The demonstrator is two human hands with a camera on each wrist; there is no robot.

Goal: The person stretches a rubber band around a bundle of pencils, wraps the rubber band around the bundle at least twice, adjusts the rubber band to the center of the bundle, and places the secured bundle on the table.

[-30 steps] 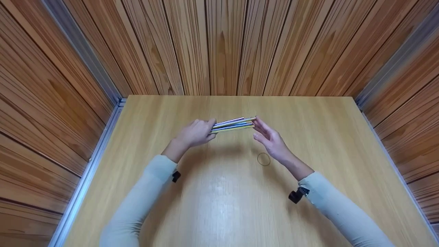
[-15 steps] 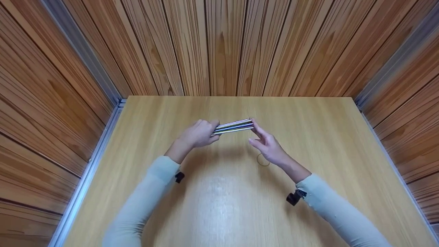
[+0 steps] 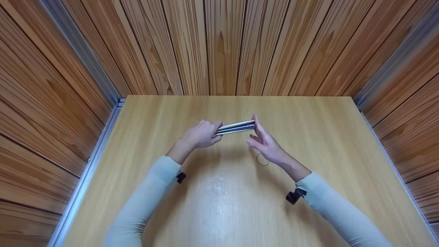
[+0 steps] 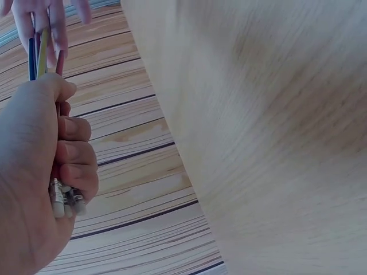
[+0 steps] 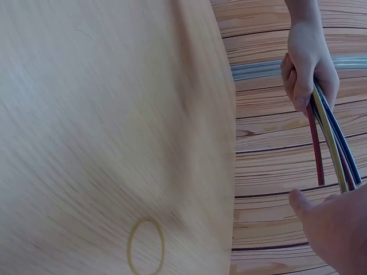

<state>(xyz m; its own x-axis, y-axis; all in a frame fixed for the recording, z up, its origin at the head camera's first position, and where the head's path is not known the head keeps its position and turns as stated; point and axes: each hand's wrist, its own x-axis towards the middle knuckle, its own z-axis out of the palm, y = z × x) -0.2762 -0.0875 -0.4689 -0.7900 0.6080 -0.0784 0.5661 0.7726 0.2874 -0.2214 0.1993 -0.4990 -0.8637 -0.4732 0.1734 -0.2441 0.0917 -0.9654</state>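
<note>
My left hand point(image 3: 200, 134) grips several coloured pencils point(image 3: 236, 127) in a bundle, raised above the table and pointing right. White erasers point(image 4: 59, 207) on metal ferrules stick out below its curled fingers in the left wrist view. The right hand point(image 3: 267, 145) holds its straight fingers against the far ends of the pencils, its thumb apart from them. Red, yellow and dark blue pencils point(image 5: 328, 129) fan out slightly in the right wrist view, where my right hand hides some of their ends. Below the right hand, a thin yellowish rubber band point(image 5: 163, 246) lies on the table.
The light wooden table point(image 3: 219, 206) ends at a wood-panelled wall point(image 3: 223, 48) at the back. Panelled sides and metal rails point(image 3: 85, 188) flank it left and right. A small black camera point(image 3: 294, 197) sits at the right wrist.
The pencils' far ends, staggered a second ago, now stand nearly level against the right fingers. My left hand has moved slightly right, and the right thumb has shifted a little left and down.
</note>
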